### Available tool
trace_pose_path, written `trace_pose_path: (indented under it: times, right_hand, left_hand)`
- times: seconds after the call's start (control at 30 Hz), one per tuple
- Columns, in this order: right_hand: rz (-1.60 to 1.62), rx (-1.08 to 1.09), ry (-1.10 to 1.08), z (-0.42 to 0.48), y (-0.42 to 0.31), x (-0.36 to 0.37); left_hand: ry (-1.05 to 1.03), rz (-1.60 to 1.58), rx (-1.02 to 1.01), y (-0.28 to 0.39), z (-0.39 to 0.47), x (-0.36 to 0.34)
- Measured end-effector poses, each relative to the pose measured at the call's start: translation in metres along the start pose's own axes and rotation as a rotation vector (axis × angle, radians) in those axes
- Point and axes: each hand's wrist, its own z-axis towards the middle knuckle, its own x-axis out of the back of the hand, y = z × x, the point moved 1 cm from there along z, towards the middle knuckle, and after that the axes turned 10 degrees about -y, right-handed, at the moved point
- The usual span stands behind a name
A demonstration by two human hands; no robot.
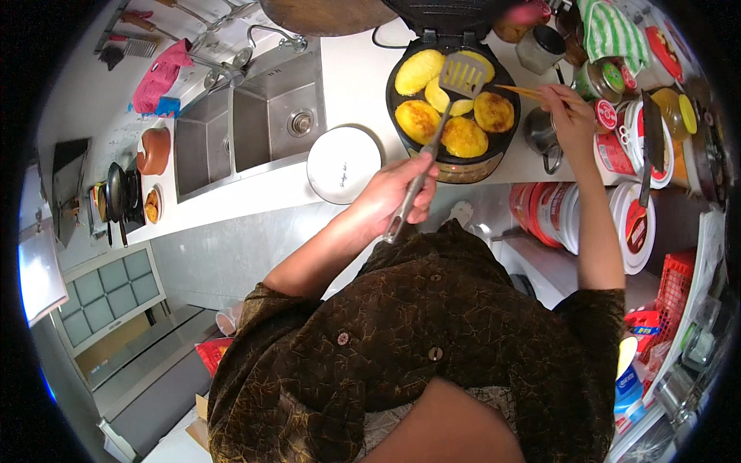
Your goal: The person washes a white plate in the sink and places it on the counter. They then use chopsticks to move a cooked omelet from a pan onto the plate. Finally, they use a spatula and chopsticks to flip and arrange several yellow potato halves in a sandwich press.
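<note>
My left hand (405, 191) is closed around the handle of a slotted spatula (463, 75), whose head is over the back of a round electric griddle (399, 130) with its lid raised. In my right hand (570, 118) are wooden chopsticks (521, 91), their tips at the griddle's right side. Several yellow oval cakes lie in the griddle. The front-left cake (417, 121), front-middle cake (465, 138) and right cake (494, 112) are browned on top; the back-left cake (419, 70) is plain yellow. The spatula head partly hides the cakes beneath it.
A white round plate or lid (344, 165) sits left of the griddle, beside a double steel sink (278, 116). A dark metal pitcher (541, 136), a glass jar (541, 49) and tubs (616, 153) crowd the right side. Large buckets (634, 228) stand below the counter.
</note>
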Motion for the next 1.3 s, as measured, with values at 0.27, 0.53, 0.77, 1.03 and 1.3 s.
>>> trace_pose_path:
  times: [0.27, 0.53, 0.77, 1.03, 1.3]
  right_hand:
    - [0.130, 0.011, 0.272, -0.034, -0.024, 0.012]
    - [0.054, 0.063, 0.285, -0.025, -0.043, 0.027]
    - [0.096, 0.135, 0.260, -0.020, -0.041, 0.037]
    - [0.133, 0.153, 0.208, -0.012, -0.048, 0.041]
    - [0.170, 0.209, 0.178, -0.002, -0.042, 0.049]
  left_hand:
    - [-0.099, -0.188, 0.092, -0.012, 0.031, -0.046]
    - [0.071, -0.270, 0.047, -0.027, 0.073, -0.082]
    - [0.192, -0.281, -0.016, -0.031, 0.096, -0.104]
    - [0.247, -0.351, -0.071, -0.030, 0.109, -0.126]
    - [0.245, -0.360, -0.104, -0.046, 0.122, -0.128]
